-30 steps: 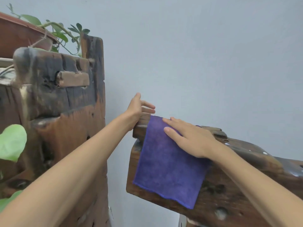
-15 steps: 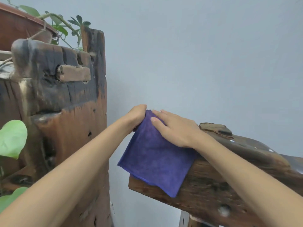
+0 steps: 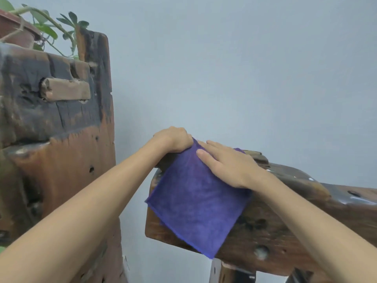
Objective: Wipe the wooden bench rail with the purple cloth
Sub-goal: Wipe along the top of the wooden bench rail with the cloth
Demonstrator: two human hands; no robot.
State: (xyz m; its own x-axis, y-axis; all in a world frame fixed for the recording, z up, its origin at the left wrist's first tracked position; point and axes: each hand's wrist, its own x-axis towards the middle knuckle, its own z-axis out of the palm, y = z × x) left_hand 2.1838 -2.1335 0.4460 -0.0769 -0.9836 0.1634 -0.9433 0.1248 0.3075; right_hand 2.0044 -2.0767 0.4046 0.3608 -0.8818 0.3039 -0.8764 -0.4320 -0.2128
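Showing one pale grey-blue wall (image 3: 244, 68) as backdrop. At left, one tall dark weathered timber post assembly (image 3: 61, 139), scorched black above and reddish brown below, with one stubby wooden peg (image 3: 67, 89) projecting from a mortise; one terracotta pot (image 3: 14, 29) with trailing green foliage (image 3: 51, 25) on top. At right, one thick brown wooden bench rail (image 3: 275, 231), pitted with dark holes, running from frame centre off the right edge and sloping slightly upward toward its near end. Draped over that end, one square purple microfibre cloth (image 3: 195, 201), upper part on the rail's top edge, lower corner hanging down the front face. Two bare forearms entering from the bottom corners and converging on the cloth. Left hand (image 3: 173, 139) curled into a loose fist, knuckles up, gripping the cloth's top corner at the rail's end. Right hand (image 3: 226, 162) laid flat, palm down, fingers (image 3: 206, 149) extended together and pressed onto the cloth's upper edge, thumb alongside. Hands almost touching at the cloth's top corner.
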